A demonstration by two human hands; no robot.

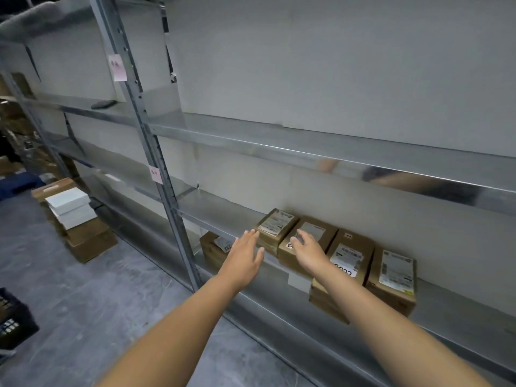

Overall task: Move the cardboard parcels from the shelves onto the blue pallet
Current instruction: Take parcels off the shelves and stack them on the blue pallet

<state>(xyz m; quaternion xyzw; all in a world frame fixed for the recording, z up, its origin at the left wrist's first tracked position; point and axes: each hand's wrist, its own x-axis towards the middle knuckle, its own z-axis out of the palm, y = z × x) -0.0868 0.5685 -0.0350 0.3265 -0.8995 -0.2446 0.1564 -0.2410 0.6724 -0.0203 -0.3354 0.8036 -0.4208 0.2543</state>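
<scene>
Parcel (pixel 327 236) just under right grip (pixel 306 248)

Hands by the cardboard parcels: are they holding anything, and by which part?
Nothing is held. The left hand is open beside the leftmost parcel; the right hand is open over the second parcel, not gripping it.

metal shelving (pixel 279 148) against pale wall (pixel 349 65), grey floor (pixel 83 303).

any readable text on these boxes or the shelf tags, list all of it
Nothing reads clearly.
Print on the shipping labels of the cardboard parcels: too blurred.
Handwriting on the white label: illegible.
Marks on the pink notes on the shelf upright: too blurred.
</scene>
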